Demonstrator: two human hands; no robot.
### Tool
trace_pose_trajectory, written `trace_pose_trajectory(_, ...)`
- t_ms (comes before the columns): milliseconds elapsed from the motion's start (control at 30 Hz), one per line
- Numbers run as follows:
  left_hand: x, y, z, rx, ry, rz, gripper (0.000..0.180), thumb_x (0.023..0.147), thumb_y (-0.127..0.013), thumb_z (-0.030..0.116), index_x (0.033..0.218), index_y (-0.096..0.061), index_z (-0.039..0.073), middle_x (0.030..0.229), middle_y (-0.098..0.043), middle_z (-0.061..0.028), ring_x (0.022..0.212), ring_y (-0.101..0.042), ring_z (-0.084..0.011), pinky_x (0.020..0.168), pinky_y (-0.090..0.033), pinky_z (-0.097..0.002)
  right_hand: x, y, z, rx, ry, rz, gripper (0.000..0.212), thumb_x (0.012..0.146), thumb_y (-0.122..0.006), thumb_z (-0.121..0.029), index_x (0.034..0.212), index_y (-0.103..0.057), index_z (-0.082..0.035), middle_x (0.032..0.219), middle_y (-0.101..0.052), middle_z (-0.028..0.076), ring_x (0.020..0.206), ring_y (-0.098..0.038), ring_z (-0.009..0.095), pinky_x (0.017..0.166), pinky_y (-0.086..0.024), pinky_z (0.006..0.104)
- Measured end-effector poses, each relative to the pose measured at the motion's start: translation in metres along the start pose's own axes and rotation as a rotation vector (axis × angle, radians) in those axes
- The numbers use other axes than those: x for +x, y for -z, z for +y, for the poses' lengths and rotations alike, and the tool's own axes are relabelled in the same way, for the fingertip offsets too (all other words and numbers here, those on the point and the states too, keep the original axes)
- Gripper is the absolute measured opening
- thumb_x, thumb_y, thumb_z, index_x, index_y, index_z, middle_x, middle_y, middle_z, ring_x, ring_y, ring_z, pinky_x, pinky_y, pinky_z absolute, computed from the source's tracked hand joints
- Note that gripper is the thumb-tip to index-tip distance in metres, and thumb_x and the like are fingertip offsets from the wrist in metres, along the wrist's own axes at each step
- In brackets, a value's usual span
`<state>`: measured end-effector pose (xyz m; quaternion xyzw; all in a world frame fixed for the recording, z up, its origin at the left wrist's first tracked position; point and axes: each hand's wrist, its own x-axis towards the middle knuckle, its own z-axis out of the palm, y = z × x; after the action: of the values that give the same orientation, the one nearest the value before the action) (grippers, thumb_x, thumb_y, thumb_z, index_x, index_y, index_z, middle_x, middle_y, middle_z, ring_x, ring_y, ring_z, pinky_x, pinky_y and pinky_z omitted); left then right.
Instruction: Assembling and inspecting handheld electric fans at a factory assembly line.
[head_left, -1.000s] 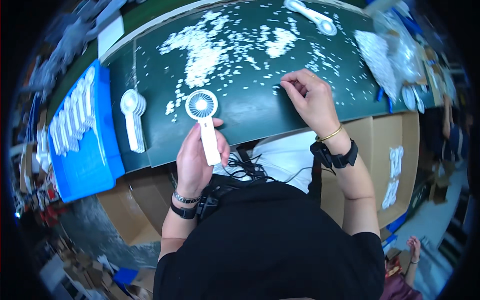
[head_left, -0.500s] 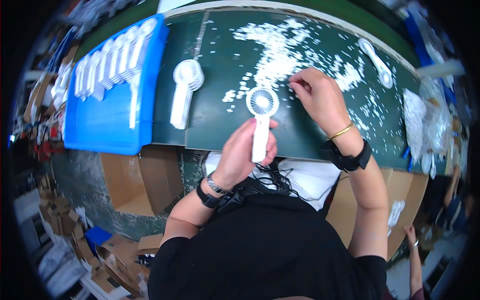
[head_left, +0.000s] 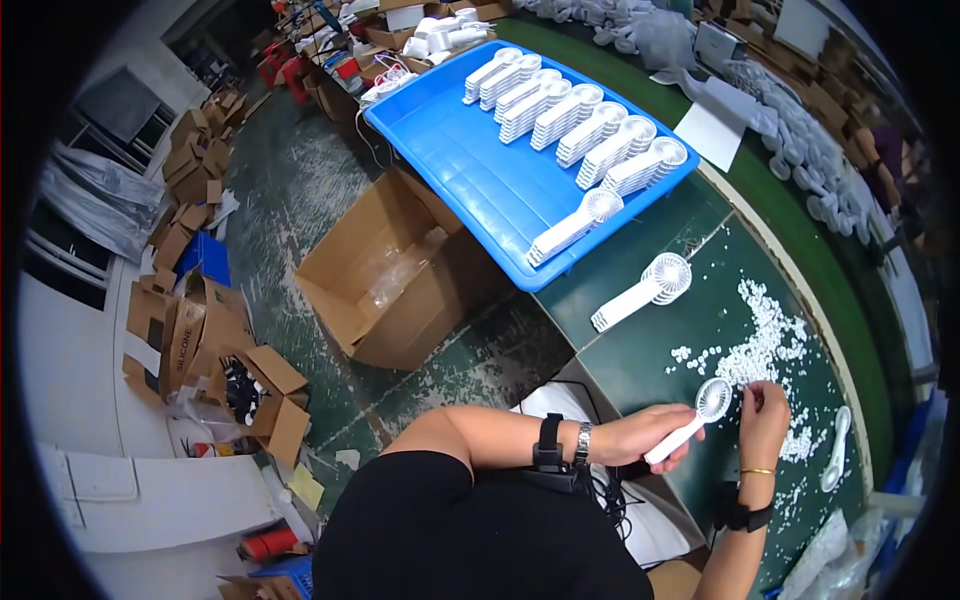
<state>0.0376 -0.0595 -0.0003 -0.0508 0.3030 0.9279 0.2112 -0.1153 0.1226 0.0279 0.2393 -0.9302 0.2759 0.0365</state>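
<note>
Handheld fan [head_left: 690, 425] sits clasped in the outstretched left hand [head_left: 642, 434]; curled right hand [head_left: 765, 415] beside it, grip unclear.

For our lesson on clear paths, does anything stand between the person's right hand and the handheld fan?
Nothing visible does. The right hand is beside the head of the handheld fan, which the left hand holds by its handle.

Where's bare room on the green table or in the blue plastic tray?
The blue plastic tray is bare between its white fan stacks and its left side. The green table is free between the separate white fan stack and the left hand. Crowded: small white pieces lie scattered near the right hand.
</note>
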Motion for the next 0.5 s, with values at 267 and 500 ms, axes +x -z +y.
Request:
trace_pose_trajectory(267,0.012,-0.006,0.026,0.122,0.1,0.153,0.044,0.111,-0.034,0.034,0.125,-0.056,-0.002,0.079,-0.057,-0.0049,0.065,-0.053,-0.0164,0.057,-0.043,-0.028,0.01,-0.005,0.004,-0.165,-0.073,-0.058,0.018,0.079,-0.068,-0.014,0.081,-0.069,0.004,0.081,-0.066,0.026,0.074,-0.066,0.045,0.07,-0.055,0.051)
trace_pose_trajectory(500,0.02,-0.02,0.017,0.258,0.09,0.058,0.042,0.112,-0.036,0.036,0.122,-0.054,-0.001,0.073,-0.048,-0.005,0.063,-0.047,-0.0158,0.051,-0.036,-0.0268,-0.053,0.022,0.012,-0.16,-0.106,0.228,0.014,0.075,-0.068,-0.006,0.087,-0.064,0.0,0.091,-0.066,0.021,0.086,-0.068,0.04,0.075,-0.056,0.0478)
